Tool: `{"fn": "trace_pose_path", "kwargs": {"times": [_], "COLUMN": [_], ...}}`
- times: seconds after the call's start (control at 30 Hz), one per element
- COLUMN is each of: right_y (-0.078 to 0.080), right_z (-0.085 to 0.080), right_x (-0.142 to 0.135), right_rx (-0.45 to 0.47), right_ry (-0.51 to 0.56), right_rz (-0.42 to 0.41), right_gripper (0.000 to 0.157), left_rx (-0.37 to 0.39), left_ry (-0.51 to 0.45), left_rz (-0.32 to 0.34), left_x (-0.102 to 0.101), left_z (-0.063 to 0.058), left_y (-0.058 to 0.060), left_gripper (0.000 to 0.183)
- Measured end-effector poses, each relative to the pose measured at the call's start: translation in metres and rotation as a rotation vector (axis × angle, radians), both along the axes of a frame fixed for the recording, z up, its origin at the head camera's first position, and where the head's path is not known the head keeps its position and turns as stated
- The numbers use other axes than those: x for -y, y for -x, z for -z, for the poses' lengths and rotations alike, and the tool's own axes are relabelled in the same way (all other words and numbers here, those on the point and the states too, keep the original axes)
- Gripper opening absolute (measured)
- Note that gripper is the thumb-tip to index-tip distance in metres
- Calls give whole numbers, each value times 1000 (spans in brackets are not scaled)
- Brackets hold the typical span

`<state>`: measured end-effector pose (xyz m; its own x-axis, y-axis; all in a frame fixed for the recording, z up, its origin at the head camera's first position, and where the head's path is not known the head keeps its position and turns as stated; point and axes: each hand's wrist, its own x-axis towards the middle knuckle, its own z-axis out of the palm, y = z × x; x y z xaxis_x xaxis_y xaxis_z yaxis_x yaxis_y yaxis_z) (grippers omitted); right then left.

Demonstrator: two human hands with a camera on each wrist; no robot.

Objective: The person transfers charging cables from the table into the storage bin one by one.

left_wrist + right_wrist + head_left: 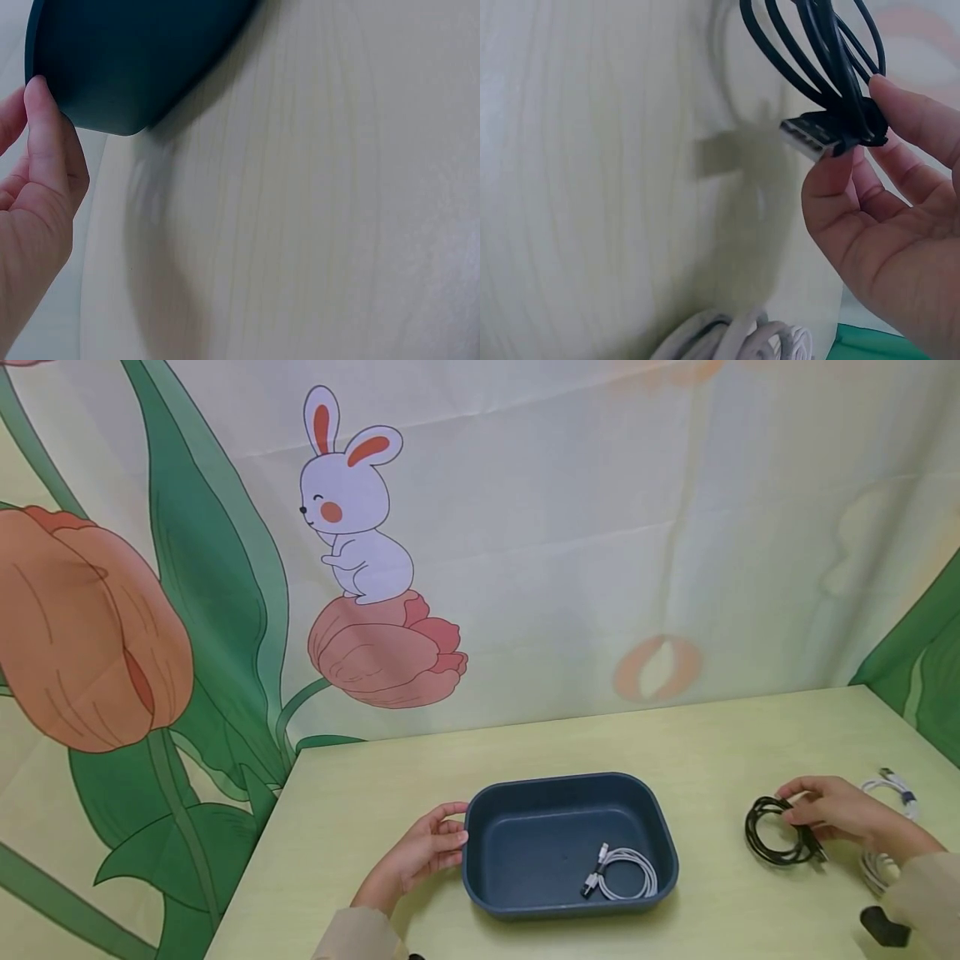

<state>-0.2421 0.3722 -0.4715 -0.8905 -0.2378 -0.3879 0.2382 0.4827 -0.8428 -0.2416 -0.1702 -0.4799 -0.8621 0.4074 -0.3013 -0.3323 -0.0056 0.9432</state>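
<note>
My right hand (832, 810) pinches the black cable (855, 112) off the surface (720, 760), right of the tray (570, 912); I'd keep gripping its bundled part so loops don't spread, left hand (427, 850) unclenched against the tray's left end to steady it.

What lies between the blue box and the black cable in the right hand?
Only bare tabletop lies between the blue box and the black cable; the head view shows this.

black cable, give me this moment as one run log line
right grip: pinching coiled black cable above table | left grip: touching left end of blue tray | in tray: coiled white cable | near right grip: white cables
</note>
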Motion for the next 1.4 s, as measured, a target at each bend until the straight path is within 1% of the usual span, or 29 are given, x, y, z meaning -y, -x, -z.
{"fn": "trace_pose_path", "kwargs": {"times": [0.33, 0.47, 0.63, 0.67, 0.83, 0.97, 1.2, 1.4], "right_y": [2, 2, 3, 3, 5, 5, 6, 6], "right_z": [-6, -8, -12, -13, -15, -19, -26, -31], "right_x": [7, 11, 15, 16, 20, 25, 32, 41], "right_rx": [-30, -51, -59, -69, -75, -75, -99, -113], "right_ry": [-17, -7, 1, 1, 6, 0, 6, 6], "right_rz": [-5, -19, -9, -20, -24, -23, -63, -57], "right_gripper": [49, 50, 50, 50, 52, 52, 49, 50], "left_rx": [-8, -8, -7, -7, -6, -7, -18, -24], "left_ry": [-2, -2, 2, 2, 4, 5, -10, -12], "left_rz": [6, 5, 3, 2, 1, 0, 14, 15], "left_x": [0, 0, 0, 1, 1, 1, 1, 1], "left_z": [1, 1, 1, 1, 1, 2, 0, 1], "left_y": [0, 0, 0, 0, 0, 0, 0, 0], "left_gripper": [49, 48, 49, 49, 50, 50, 52, 50]}}
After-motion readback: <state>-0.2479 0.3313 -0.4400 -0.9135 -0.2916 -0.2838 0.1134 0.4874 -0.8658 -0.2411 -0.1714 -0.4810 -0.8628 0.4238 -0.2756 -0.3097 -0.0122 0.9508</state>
